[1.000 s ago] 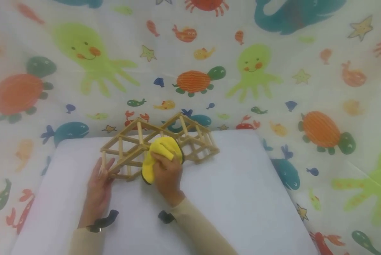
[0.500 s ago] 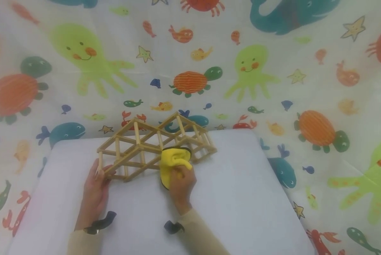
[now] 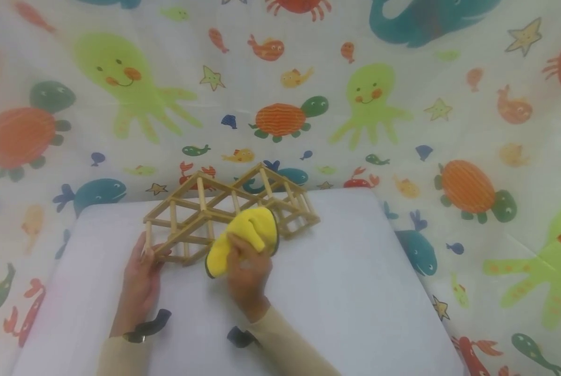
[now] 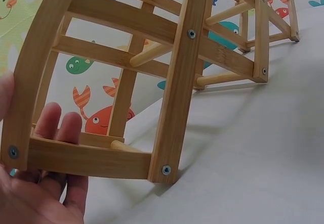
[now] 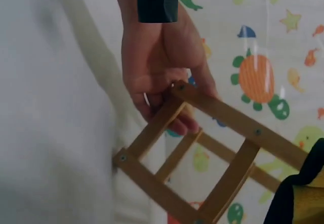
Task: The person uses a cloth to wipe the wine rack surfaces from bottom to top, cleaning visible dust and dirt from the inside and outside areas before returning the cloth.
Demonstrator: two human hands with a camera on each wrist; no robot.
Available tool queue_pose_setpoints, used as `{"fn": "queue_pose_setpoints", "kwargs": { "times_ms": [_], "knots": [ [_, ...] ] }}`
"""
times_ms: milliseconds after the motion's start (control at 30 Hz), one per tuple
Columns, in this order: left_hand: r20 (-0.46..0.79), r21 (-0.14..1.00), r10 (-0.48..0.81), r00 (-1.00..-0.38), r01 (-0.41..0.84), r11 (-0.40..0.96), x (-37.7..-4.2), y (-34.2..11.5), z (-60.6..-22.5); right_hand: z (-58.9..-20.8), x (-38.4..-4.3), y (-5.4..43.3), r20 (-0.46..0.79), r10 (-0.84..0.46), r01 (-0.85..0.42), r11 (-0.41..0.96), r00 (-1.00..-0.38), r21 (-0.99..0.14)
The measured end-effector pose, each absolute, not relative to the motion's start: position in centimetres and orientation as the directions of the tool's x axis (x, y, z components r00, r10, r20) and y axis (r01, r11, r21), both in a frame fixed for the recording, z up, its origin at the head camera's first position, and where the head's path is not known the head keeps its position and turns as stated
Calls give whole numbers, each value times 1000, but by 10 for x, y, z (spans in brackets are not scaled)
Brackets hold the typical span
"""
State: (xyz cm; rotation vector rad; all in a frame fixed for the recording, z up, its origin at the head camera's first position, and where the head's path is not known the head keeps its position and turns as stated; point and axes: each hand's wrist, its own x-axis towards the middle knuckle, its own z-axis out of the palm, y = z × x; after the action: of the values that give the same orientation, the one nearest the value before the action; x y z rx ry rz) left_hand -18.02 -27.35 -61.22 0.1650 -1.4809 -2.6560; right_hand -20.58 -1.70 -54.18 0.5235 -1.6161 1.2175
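A wooden lattice rack, built of flat slats and round dowels with small metal fasteners, stands on the white table in the head view. My left hand grips its near left corner. In the left wrist view, fingers curl up behind the bottom slat. My right hand pinches a bunched yellow cloth with a dark edge, in front of the rack's middle. Part of the rack is hidden behind the cloth. The head view does not show clearly whether cloth and wood touch. The right wrist view catches only the cloth's edge.
The white table extends to the right of the rack and towards me. Behind it hangs a white curtain printed with sea animals. A black strap is at the left wrist and another black strap at the right.
My right hand has swept the cloth rightward along the rack's front, then back left and slightly up. The left hand keeps its hold, and the rack stays in place.
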Motion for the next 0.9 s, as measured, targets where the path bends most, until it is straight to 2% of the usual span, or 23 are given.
{"fn": "queue_pose_setpoints", "kwargs": {
  "times_ms": [67, 133, 300, 400, 567, 700, 800, 900],
  "knots": [
    [-64, 839, -140, -988, 23, -544, -181, -273, -612, -531, -212, -31, 902, 148, -823, 370, -405, -430],
    [-82, 832, -146, -986, 14, -555, -181, -273, -611, -531, -218, -44, 896, 93, -819, 374, -433, -435],
    [-106, 841, -150, -983, -8, -541, -182, -273, -610, -534, -223, -70, 885, 39, -789, 435, -464, -433],
    [-97, 905, -173, -980, -15, -424, -180, -276, -612, -544, -223, -81, 884, -8, -790, 452, -468, -414],
    [-76, 950, -202, -976, -9, -312, -177, -274, -614, -573, -218, -89, 847, -177, -795, 480, -501, -370],
    [-94, 922, -185, -978, -15, -388, -176, -271, -615, -594, -209, -86, 806, -223, -773, 502, -549, -388],
    [-106, 911, -183, -977, -21, -412, -173, -269, -615, -596, -202, -82, 831, -197, -786, 491, -520, -375],
    [-107, 948, -202, -973, -39, -316, -168, -268, -613, -585, -197, -79, 888, -177, -835, 455, -425, -309]
  ]
}}
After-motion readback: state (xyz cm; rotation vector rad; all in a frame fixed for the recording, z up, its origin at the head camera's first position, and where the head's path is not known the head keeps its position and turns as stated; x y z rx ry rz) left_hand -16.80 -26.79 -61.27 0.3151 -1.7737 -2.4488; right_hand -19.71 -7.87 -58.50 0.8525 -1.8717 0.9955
